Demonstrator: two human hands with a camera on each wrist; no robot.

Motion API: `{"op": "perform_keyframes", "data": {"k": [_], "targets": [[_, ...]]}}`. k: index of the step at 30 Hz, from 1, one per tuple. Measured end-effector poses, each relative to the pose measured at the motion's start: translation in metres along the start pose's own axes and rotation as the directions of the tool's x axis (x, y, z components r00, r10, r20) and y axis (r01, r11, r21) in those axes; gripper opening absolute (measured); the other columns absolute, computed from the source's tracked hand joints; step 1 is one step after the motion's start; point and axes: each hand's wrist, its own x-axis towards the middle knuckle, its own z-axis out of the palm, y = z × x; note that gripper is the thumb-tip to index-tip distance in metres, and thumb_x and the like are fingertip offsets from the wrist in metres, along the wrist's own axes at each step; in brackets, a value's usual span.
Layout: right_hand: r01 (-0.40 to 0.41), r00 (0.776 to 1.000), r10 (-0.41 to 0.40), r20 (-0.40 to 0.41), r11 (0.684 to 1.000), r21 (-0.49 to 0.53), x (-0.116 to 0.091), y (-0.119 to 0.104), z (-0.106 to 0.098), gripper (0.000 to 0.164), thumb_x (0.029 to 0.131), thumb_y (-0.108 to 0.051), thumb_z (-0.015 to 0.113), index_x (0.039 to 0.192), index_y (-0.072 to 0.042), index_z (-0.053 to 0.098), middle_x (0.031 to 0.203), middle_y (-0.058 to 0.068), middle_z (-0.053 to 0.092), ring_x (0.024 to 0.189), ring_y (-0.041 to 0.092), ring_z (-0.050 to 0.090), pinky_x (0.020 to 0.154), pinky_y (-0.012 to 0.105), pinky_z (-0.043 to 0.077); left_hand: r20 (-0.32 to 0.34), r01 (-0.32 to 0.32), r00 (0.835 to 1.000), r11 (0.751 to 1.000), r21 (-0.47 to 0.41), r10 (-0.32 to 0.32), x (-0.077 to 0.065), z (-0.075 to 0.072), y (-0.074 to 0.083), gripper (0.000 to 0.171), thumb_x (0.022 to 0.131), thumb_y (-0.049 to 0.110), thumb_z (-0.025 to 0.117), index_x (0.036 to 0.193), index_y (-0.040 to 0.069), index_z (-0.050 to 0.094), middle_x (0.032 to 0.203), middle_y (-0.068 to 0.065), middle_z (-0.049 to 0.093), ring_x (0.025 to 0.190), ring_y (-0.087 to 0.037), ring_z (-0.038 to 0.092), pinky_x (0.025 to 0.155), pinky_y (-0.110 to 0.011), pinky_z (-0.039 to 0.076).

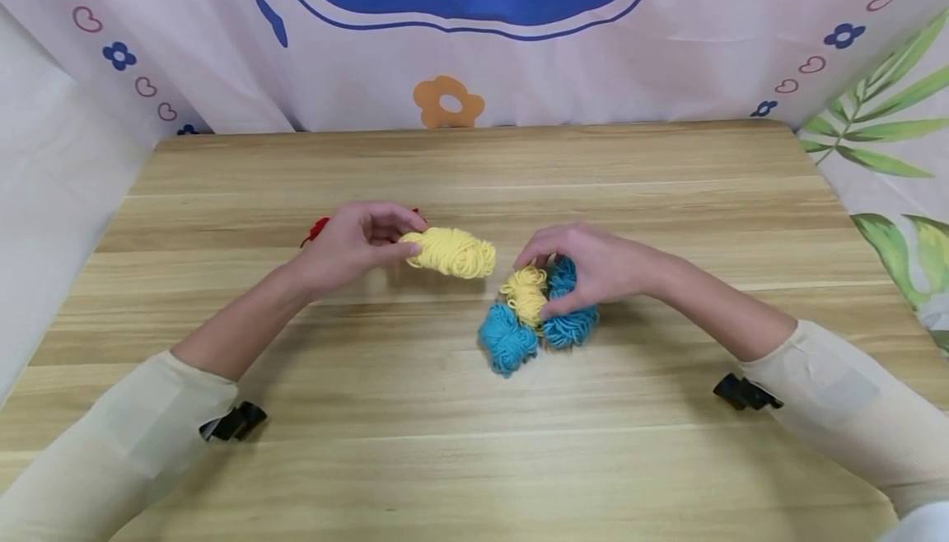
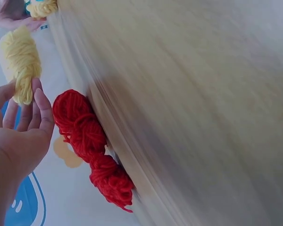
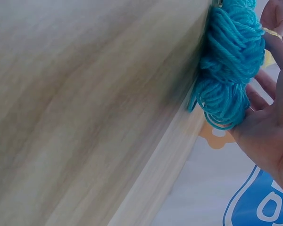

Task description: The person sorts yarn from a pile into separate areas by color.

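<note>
My left hand [image 1: 344, 249] pinches one end of a pale yellow yarn skein [image 1: 452, 252], held up over the table. Behind that hand lie red yarn skeins [image 2: 92, 136], mostly hidden in the head view. My right hand [image 1: 604, 266] grips a second yellow yarn skein [image 1: 526, 295], thumb at its near end and fingers at its far end. A darker blue skein [image 1: 571, 328] lies under the right palm, partly covered by the hand; it shows large as blue yarn [image 3: 231, 61] in the right wrist view. A lighter blue skein [image 1: 507, 340] sits on the table just left of it.
The wooden table [image 1: 445, 460] runs back to a printed white cloth [image 1: 556, 81] hanging behind its far edge. Black devices [image 1: 233, 422] are strapped near both forearms, over pale sleeves [image 1: 838, 385].
</note>
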Motion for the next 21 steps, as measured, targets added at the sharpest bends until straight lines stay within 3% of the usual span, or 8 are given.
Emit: {"op": "perform_keyframes", "data": {"k": [9, 14, 21], "targets": [[-0.019, 1.0, 0.02, 0.022, 0.999, -0.048, 0.001, 0.001, 0.003, 0.053, 0.079, -0.029, 0.092, 0.125, -0.012, 0.071, 0.123, 0.002, 0.069, 0.112, 0.02, 0.064, 0.098, 0.045, 0.054, -0.03, 0.017, 0.999, 0.999, -0.03, -0.018, 0.008, 0.006, 0.005, 0.027, 0.096, 0.003, 0.073, 0.121, -0.005, 0.068, 0.108, -0.015, 0.07, 0.089, -0.021, 0.068, 0.079, -0.033, 0.061], [-0.029, 0.999, 0.033, 0.035, 0.996, -0.09, 0.001, -0.002, 0.004, 0.057, 0.079, -0.029, 0.092, 0.128, -0.011, 0.069, 0.127, 0.005, 0.068, 0.12, 0.025, 0.063, 0.105, 0.048, 0.051, -0.061, 0.012, 0.998, 0.999, -0.053, -0.015, 0.015, 0.012, 0.004, 0.025, 0.095, 0.0, 0.073, 0.12, -0.006, 0.069, 0.104, -0.015, 0.071, 0.086, -0.027, 0.069, 0.075, -0.035, 0.062], [-0.027, 0.999, 0.034, 0.039, 0.986, -0.163, 0.001, -0.007, 0.006, 0.066, 0.076, -0.039, 0.094, 0.13, -0.01, 0.069, 0.13, 0.005, 0.067, 0.121, 0.024, 0.063, 0.105, 0.047, 0.052, -0.086, 0.033, 0.996, 0.999, -0.021, -0.035, 0.023, 0.019, 0.008, 0.026, 0.095, 0.004, 0.075, 0.12, -0.004, 0.069, 0.109, -0.017, 0.071, 0.091, -0.035, 0.068, 0.076, -0.031, 0.061]]}}
